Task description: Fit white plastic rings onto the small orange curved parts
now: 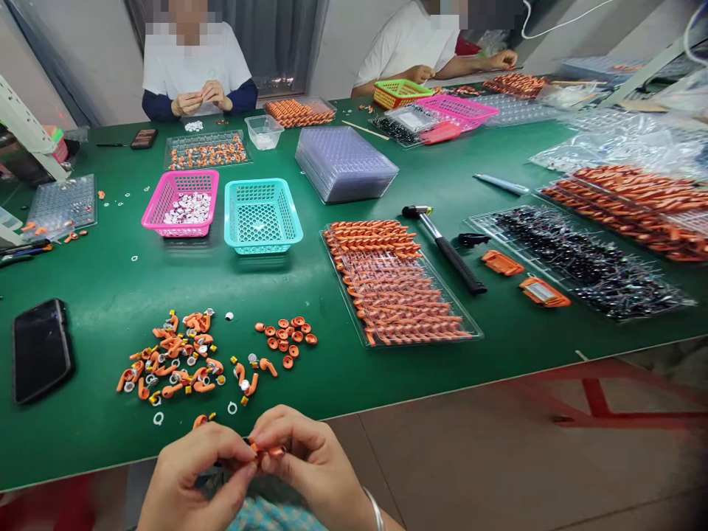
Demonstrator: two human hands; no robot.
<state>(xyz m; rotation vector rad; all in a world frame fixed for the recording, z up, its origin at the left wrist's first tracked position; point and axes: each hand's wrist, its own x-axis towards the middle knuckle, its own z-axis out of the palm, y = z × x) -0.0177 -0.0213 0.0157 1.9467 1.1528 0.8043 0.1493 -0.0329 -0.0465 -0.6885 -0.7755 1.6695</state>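
The left hand (191, 476) and right hand (310, 453) nearly meet fingertip to fingertip, fingers curled inward, each grip pinched almost closed on a small orange piece (275, 451) at the near edge of the bench (337, 380). Just beyond the grip and leftward lie loose orange earpieces (175, 345); straight beyond, orange cups (283, 334), then a turquoise basket (262, 244); farther off to the right, a loaded clear tray (474, 335)

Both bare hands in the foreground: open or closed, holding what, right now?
Left hand: closed, pinching a small orange plastic part.
Right hand: closed, pinching small orange plastic too; whether one part or two cannot be told.
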